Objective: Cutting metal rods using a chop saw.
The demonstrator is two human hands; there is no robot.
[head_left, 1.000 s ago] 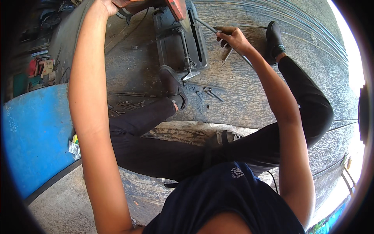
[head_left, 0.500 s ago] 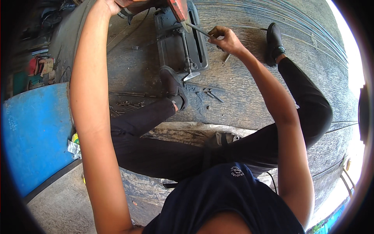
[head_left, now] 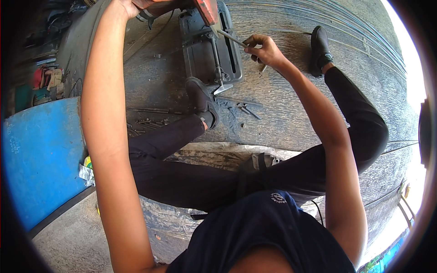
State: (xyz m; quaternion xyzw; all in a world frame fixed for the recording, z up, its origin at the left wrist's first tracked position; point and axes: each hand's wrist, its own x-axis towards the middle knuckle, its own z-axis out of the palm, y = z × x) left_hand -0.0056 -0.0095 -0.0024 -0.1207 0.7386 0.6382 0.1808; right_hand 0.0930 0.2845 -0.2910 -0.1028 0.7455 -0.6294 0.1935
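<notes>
A cut-off saw stands on the floor at the top, with a dark metal base and a red guard above it. My left hand is closed at the saw's reddish handle, its fingers partly cut off by the upper edge. To the right of the saw, my right hand pinches the outer end of a thin metal rod between thumb and fingers. The rod's other end reaches under the guard by the clamp. A clamp screw runs along the base toward me, ending in a bright metal crank.
My shoes flank the saw. Short metal pieces lie left of my leg, and cut rods lie near the crank. Long rods stretch across the upper right. A blue panel stands at left.
My right hand and the rod's outer end have shifted slightly toward me. The left hand and the saw look nearly unchanged.
</notes>
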